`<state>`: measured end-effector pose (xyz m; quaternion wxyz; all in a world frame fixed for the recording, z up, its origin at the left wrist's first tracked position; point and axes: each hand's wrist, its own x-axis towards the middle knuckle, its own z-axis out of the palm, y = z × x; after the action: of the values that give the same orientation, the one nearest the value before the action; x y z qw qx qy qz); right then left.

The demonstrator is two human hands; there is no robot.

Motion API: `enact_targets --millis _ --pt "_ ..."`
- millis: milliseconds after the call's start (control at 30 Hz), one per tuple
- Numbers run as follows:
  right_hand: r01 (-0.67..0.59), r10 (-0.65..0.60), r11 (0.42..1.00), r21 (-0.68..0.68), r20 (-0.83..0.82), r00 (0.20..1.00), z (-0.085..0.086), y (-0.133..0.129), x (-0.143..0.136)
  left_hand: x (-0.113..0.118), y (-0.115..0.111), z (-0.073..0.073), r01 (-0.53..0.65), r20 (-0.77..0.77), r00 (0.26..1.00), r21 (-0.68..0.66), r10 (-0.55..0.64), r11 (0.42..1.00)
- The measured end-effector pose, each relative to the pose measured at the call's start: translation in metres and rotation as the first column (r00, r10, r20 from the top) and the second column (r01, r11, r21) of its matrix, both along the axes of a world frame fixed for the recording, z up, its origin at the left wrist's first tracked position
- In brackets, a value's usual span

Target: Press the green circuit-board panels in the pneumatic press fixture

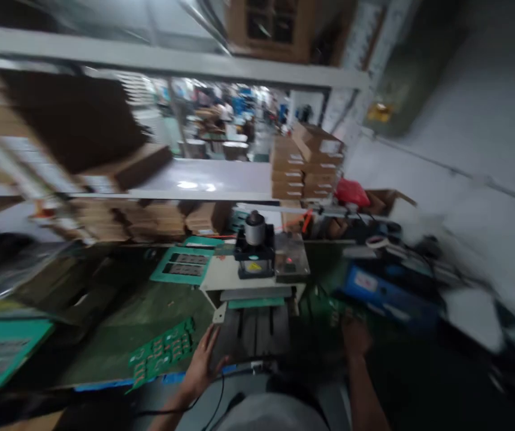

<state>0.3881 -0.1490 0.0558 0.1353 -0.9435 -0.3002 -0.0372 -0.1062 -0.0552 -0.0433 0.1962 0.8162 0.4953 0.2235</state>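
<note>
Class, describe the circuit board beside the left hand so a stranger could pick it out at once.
On the green bench, find the central press. Come nearer, to the left hand: the circuit board lies just left of it, slanting toward the blue front edge. Unlike the teal panel farther back, with its dark rectangles, this is a green strip with small brownish marks.

Right hand (355, 335) was blurred and in shadow; couldn't tell what its fingers held or touched. Both forearms ran off the bottom edge. Green-bordered sheet (37, 334) was cut off at left. Green strip (256, 303) was partly hidden under the press (254, 248). Label (366, 281) on the blue box (385, 293) was unreadable. Upper carton (306, 30) was cropped at top; background workers (227, 112) were too small, smeared.
</note>
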Motion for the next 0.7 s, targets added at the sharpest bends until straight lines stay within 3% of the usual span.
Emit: enact_targets --millis 33,100,167,333,500,700 --pt "0.073 -0.074 0.995 -0.072 -0.019 0.997 0.011 0.0 -0.004 0.001 0.001 0.001 -0.005 0.016 1.0 0.009 0.005 1.0" --pt "0.098 -0.108 0.984 -0.151 -0.063 0.992 0.027 0.002 -0.003 0.005 0.003 0.003 -0.02 0.051 0.999 0.026 0.019 0.999" --pt "0.146 -0.164 0.972 -0.183 -0.085 0.983 0.032 0.002 0.007 0.007 0.005 0.005 -0.024 0.071 0.997 0.009 0.023 1.0" --pt "0.209 -0.239 0.957 -0.199 -0.14 0.961 0.017 -0.003 0.02 0.005 -0.002 0.015 0.036 0.054 0.998 -0.095 -0.03 0.995" --pt "0.201 -0.227 0.96 -0.193 -0.126 0.966 0.008 0.007 0.023 0.008 -0.01 0.024 -0.038 0.074 0.996 -0.105 0.046 0.994" --pt "0.207 -0.25 0.952 -0.228 -0.182 0.951 0.007 0.021 0.034 0.02 -0.006 0.034 -0.011 0.112 0.993 -0.071 0.019 0.997"
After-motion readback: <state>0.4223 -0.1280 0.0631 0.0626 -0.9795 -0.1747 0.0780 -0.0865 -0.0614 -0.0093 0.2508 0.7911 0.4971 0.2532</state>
